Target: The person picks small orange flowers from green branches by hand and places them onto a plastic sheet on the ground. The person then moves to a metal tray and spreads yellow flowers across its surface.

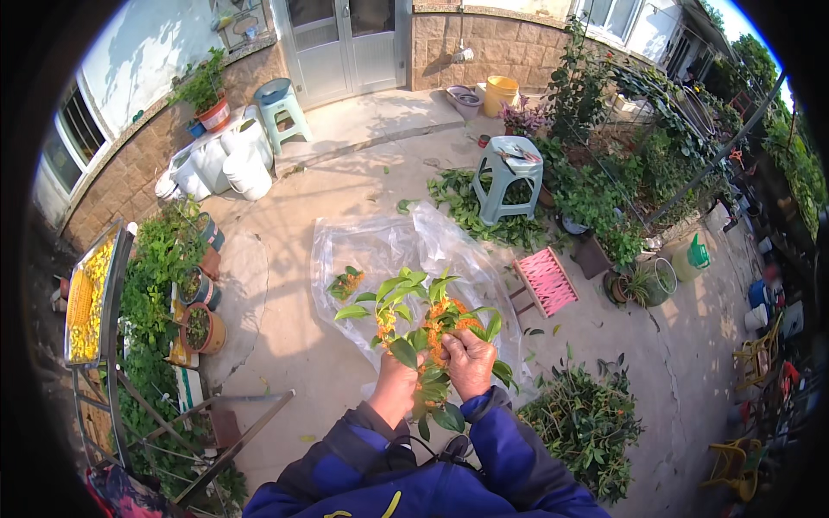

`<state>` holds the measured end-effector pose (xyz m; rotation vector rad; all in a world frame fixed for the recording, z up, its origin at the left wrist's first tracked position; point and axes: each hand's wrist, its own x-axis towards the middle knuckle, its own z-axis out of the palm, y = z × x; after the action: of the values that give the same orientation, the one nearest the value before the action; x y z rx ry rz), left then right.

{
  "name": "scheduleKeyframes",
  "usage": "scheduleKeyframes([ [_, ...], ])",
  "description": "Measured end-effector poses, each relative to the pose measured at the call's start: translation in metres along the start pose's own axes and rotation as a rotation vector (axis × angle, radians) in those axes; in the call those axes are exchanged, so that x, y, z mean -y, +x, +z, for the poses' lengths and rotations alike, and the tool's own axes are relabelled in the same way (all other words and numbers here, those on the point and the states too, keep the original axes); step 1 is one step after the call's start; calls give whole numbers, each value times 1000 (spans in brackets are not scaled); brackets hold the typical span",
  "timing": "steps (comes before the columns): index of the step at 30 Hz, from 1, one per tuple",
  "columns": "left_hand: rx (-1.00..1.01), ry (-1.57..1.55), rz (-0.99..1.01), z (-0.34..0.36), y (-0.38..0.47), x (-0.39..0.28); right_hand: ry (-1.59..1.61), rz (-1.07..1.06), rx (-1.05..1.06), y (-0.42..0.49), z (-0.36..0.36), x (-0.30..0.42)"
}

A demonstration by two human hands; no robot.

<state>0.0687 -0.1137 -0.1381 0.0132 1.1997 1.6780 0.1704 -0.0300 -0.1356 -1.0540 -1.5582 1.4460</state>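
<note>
My left hand [395, 385] is closed around the lower stems of a leafy branch with orange flower clusters [437, 324]. Close beside it, my right hand [469, 362] grips the same foliage, its thumb and fingers pinched at an orange cluster. Leaves hide parts of the left fingers. Below the branch, a clear plastic sheet [363, 249] lies spread on the concrete. A small sprig with orange flowers [346, 283] rests on the sheet. To the right of my right sleeve, a heap of cut leafy branches [586, 421] lies on the ground.
A plastic stool [511, 168] bearing hand tools [518, 154] stands over loose leaves ahead. Right of the sheet is a folding stool with pink webbing [547, 281]. Potted plants [202, 329] and a metal frame [243, 434] are at left, with a tray of yellow pieces [100, 285] beyond.
</note>
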Motion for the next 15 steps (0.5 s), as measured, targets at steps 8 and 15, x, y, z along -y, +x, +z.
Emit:
scheduleKeyframes([
  [8,-36,75,21,8,-1,12,90,-21,44,11,-7,0],
  [15,-17,112,34,16,-9,8,-8,-56,-2,8,-14,-2],
])
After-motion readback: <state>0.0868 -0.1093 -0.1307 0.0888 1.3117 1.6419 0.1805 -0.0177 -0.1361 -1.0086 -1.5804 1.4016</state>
